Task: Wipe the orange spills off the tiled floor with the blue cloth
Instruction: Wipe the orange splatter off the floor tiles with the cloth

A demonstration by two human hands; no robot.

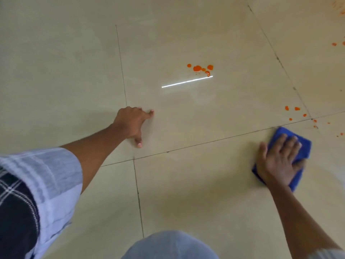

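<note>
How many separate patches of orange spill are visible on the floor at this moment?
3. A central cluster above the light streak; scattered drops just beyond the blue cloth; and a few drops at the far right edge. More may lie outside the frame.

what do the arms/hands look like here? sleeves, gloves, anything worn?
Both hands, left and right, are bare: no gloves, rings or watch visible. Left arm has a loose pale lavender-and-white checked sleeve ending near the elbow, forearm bare. Right forearm is bare; only a sliver of pale fabric shows at the frame's bottom corner.
</note>
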